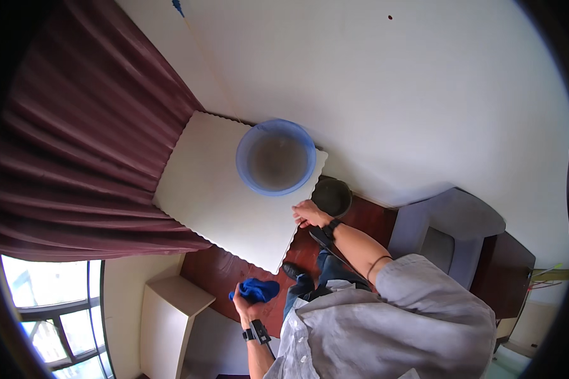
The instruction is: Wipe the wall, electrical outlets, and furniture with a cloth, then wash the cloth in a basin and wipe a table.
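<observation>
My left hand [247, 307] grips a bunched blue cloth [260, 290], held out over the floor to the left of my body. My right hand [309, 214] holds nothing that I can see; its fingers are loosely bent over the near right edge of a white table [208, 184] with a scalloped rim. Whether the fingertips touch the tabletop, I cannot tell. On the table's far right part stands a round blue plastic basin [244, 177], with murky greyish-brown water [279, 161] in it.
A dark bucket [333, 196] stands on the red-brown floor [218, 270] beside the table. Maroon curtains [99, 156] hang at the left, above a window [52, 303]. A grey armchair [438, 232] is at the right, and a pale cabinet [166, 322] at lower left.
</observation>
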`<state>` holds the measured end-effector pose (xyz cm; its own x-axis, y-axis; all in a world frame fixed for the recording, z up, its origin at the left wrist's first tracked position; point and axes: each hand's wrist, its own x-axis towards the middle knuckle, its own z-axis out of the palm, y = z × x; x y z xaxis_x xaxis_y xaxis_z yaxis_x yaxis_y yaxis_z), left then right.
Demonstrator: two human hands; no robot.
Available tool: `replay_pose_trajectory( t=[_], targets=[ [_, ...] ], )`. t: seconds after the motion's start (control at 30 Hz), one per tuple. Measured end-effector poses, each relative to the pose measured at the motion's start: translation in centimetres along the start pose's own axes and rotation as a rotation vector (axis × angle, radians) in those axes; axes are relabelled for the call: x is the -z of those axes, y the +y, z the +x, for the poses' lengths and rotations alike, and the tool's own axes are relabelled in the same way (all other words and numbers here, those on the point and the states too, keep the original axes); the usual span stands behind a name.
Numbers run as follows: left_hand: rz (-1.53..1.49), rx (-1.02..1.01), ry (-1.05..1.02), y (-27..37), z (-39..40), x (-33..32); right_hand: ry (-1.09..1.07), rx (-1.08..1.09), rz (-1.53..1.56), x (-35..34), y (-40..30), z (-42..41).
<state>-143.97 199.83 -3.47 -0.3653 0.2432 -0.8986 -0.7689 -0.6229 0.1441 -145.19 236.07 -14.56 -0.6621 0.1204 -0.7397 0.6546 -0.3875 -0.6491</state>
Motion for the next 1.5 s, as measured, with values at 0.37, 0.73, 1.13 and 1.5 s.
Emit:
replay_pose_trajectory(
  t=[0.37,0.73,1.13,1.5],
  targets=[
    [-0.005,-0.083,0.107,0.2,-4.2,1.9,0.137,0.002,0.634,1.4,-1.8,8.4],
    [0.009,-0.067,0.086,-0.6,-4.4,0.3,0.099,-0.03,0.672,3.2,-3.8,6.3],
    [0.04,-0.074,0.041,-0.1,-3.7,1.2,0.153,0.14,0.586,6.9,-2.5,5.5],
    [-0.015,-0.088,0.062,-0.4,-3.8,2.1,0.227,0.059,0.425,11.8,-3.3,3.5]
  ],
)
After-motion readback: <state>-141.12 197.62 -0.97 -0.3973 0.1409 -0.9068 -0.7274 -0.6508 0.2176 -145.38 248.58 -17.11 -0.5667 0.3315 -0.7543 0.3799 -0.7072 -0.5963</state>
